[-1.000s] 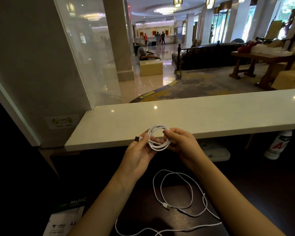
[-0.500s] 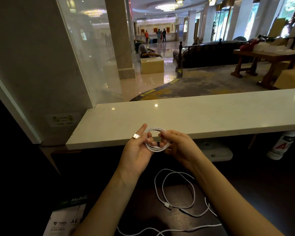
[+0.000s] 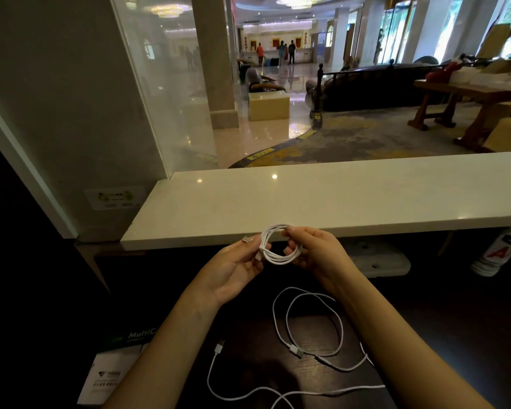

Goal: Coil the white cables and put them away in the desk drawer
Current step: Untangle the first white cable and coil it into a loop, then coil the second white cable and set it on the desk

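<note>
1. Since a second ago: plug tip (image 3: 245,239) went from between the left fingers to sticking out past the left fingertips, left palm turned more face-up, coil (image 3: 279,246) tilted flatter. Hands at the same spot by the counter (image 3: 337,196).
2. Left hand (image 3: 233,268): palm up, fingers loosely half-curled, thumb and forefinger pinching the coil's left side. Forearm comes in from bottom left.
3. Right hand (image 3: 316,255): back toward the camera, fingers curled, pinching the coil's right and top side; thumb tip on the top strands. Forearm comes in from bottom right.
4. Coil is small, several white loops, held in the air between both hands, just in front of the counter's near edge, above the dark desk (image 3: 425,335).
5. Second cable (image 3: 307,335) lies loose on the desk below the hands, uncoiled: two rough loops between the forearms, tail running under the right forearm. One plug (image 3: 296,350) sits at the loops' bottom, another plug end (image 3: 219,348) lies to its left, near the left forearm.
6. Neither hand touches the second cable.
7. Paper pack (image 3: 112,370) sits at bottom left of the desk, partly under the left forearm.
8. Drawer not visible.
</note>
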A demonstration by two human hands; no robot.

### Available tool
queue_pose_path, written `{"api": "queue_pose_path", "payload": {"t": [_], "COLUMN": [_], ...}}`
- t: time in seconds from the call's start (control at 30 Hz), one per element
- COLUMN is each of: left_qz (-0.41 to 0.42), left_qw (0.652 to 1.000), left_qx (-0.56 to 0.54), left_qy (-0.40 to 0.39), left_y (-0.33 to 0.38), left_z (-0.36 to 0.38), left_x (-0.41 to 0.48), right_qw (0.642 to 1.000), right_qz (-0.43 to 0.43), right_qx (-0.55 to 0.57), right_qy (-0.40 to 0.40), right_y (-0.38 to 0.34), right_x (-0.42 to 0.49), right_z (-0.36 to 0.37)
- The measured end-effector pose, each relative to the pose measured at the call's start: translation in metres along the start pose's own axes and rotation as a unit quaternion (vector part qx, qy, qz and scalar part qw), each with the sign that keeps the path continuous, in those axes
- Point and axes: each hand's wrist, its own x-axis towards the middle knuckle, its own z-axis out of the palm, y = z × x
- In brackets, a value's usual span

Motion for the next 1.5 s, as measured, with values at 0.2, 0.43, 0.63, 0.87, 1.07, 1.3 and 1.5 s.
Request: {"api": "queue_pose_path", "payload": {"t": [0.2, 0.43, 0.63, 0.87, 1.07, 1.3, 1.5], "left_qz": [0.001, 0.0, -0.012, -0.075, -0.092, -0.076, -0.039], "left_qw": [0.999, 0.993, 0.976, 0.939, 0.908, 0.874, 0.876], "left_qx": [-0.05, -0.018, 0.045, 0.081, 0.202, 0.335, 0.363], "left_qy": [-0.014, 0.116, 0.214, 0.326, 0.355, 0.342, 0.314], "left_y": [-0.005, -0.039, -0.084, -0.131, -0.164, -0.182, -0.185], "left_z": [-0.01, -0.042, -0.071, -0.089, -0.109, -0.118, -0.118], "left_x": [-0.003, -0.003, 0.002, -0.008, -0.008, -0.007, -0.016], "right_qw": [0.999, 0.994, 0.99, 0.97, 0.938, 0.878, 0.863], "right_qz": [0.019, 0.089, 0.115, 0.204, 0.157, 0.069, 0.072], "right_qx": [-0.037, -0.062, -0.076, -0.121, -0.305, -0.474, -0.499], "right_qy": [0.014, -0.002, 0.008, 0.052, 0.044, 0.003, -0.028], "right_y": [0.012, 0.076, 0.133, 0.187, 0.213, 0.23, 0.237], "right_x": [0.005, 0.01, 0.015, 0.014, -0.001, -0.005, 0.001], "right_z": [-0.006, -0.006, 0.002, 0.003, 0.003, -0.002, -0.013]}}
